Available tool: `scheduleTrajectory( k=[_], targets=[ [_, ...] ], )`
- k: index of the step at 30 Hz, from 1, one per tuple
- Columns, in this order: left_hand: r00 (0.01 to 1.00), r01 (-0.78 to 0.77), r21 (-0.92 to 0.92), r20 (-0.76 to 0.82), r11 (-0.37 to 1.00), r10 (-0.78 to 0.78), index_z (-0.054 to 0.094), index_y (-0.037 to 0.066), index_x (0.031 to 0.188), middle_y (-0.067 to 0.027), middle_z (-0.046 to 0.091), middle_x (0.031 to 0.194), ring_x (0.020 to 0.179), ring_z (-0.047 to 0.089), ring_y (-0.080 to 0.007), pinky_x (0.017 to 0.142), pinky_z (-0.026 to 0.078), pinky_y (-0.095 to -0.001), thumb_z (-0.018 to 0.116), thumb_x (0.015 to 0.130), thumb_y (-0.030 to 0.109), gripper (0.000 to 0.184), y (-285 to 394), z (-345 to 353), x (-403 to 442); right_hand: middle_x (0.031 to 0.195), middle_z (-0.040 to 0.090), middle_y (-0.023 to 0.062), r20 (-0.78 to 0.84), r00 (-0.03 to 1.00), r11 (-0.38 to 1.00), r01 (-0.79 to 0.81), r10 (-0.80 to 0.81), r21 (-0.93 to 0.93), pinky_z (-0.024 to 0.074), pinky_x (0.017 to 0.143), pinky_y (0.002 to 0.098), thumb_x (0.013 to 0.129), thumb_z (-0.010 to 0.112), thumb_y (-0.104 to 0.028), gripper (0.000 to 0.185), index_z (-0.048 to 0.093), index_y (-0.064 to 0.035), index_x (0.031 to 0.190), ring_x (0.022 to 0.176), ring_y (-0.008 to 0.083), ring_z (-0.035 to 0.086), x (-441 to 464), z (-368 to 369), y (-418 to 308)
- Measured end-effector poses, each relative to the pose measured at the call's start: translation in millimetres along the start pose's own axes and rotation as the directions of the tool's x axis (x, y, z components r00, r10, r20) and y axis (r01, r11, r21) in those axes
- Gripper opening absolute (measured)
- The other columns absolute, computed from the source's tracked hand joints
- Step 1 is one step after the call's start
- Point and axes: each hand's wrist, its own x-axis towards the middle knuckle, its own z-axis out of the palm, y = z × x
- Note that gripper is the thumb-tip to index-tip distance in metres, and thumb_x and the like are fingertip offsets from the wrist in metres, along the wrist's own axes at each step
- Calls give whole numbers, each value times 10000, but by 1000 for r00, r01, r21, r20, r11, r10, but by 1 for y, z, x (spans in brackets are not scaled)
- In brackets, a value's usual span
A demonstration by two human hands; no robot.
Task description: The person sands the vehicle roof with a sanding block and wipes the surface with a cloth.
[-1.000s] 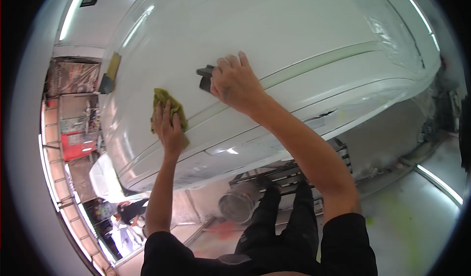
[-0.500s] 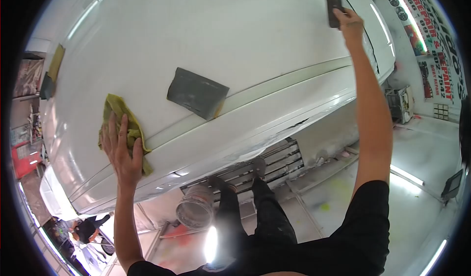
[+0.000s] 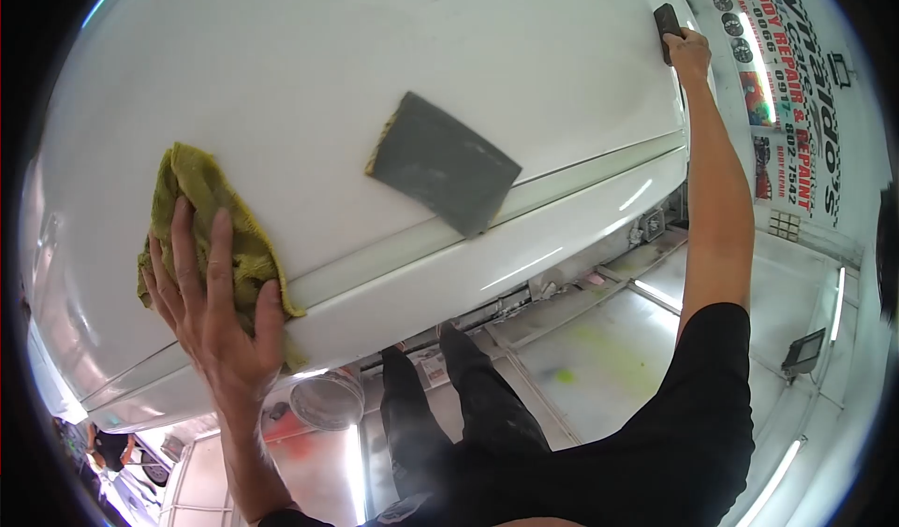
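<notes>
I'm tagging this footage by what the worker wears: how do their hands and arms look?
Both the left hand and the right hand are ungloved, with no watch visible at either wrist. The forearms are uncovered. The right sleeve is plain black and short, ending near the elbow; only the dark edge of the left sleeve shows.

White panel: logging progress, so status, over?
Left hand spread on green cloth. Right hand gripping dark block near edge of white panel. Grey sheet lies on it, between hands.

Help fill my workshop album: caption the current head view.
Left hand on a green cloth, right hand holding a dark block, a grey sheet between them on a white panel.
</notes>
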Motion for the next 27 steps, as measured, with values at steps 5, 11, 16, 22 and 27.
scheduleTrajectory(
  k=[5, 11, 16, 22, 27],
  targets=[
    [999, 28, -3, 27, 1000, -28, 566, 214, 1551, -107, 410, 1682, 1561, 303, -451, 1288, 158, -647, 661, 880, 307, 684, -1, -5, -3, 1087, 766, 227, 113, 993, 998, -39, 32, 59, 536, 1005, 485, 837, 705, -359, 383, 807, -50, 1039, 1109, 414, 692, 6, -27, -80],
    [999, 36, -113, 9, 993, -35, 620, 225, 1498, -75, 395, 1694, 1567, 289, -449, 1276, 155, -682, 768, 873, 327, 650, -4, -6, -5, 767, 696, 235, -379, 835, 888, 455, -398, 71, 536, 724, 498, 831, 709, -323, 324, 733, 1, 829, 743, 428, 684, -2, -22, -197],
    [1000, -4, -153, -14, 988, 2, 632, 199, 1479, -94, 397, 1681, 1545, 302, -476, 1249, 179, -709, 744, 922, 356, 590, -8, -5, -7, 1088, 699, 270, -352, 877, 879, 420, -328, 227, 472, 978, 571, 927, 616, -215, 280, 685, 0, 1093, 1043, 472, 626, -70, -55, -388],
    [993, -47, -240, -120, 970, 19, 671, 151, 1393, -128, 452, 1618, 1486, 364, -507, 1199, 246, -732, 722, 936, 307, 485, -14, -1, -9, 816, 667, 280, -240, 860, 649, 500, -450, 574, 516, 746, 576, 912, 629, -91, 148, 662, 47, 866, 791, 484, 657, -170, -152, -543],
    [960, -92, -287, -279, 953, 9, 730, 108, 1243, -139, 562, 1495, 1427, 460, -466, 1195, 298, -691, 720, 886, 207, 370, -21, 11, -11, 833, 670, 309, -218, 798, 496, 536, -562, 683, 538, 738, 554, 915, 608, -57, 164, 644, 79, 830, 808, 480, 684, -212, -183, -611]
  ],
)
